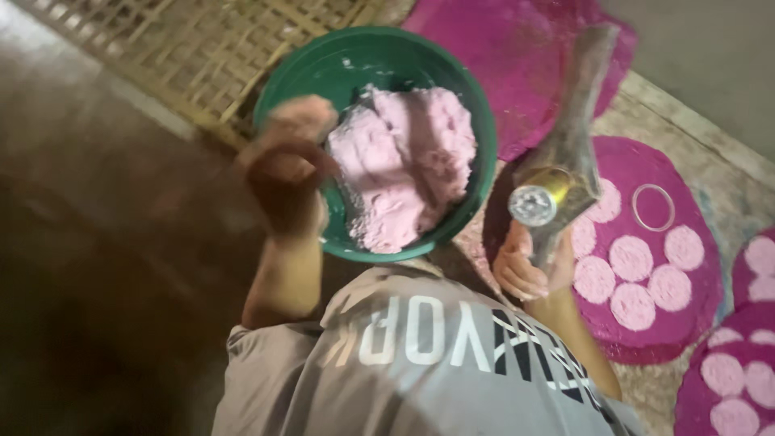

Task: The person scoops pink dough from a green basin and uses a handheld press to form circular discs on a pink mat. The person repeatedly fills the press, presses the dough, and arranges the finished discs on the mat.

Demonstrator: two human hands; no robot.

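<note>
Single head-worn view, steeply downward, close over green basin (282, 73) and lap.

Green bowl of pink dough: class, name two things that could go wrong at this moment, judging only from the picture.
1. The left hand grips the rim of the bowl, which looks tilted; the dough heaped toward the near edge might slide out.
2. The right hand holds a long press just above the mat of pink discs; if it slips, it could crush them or hit the ring.
</note>
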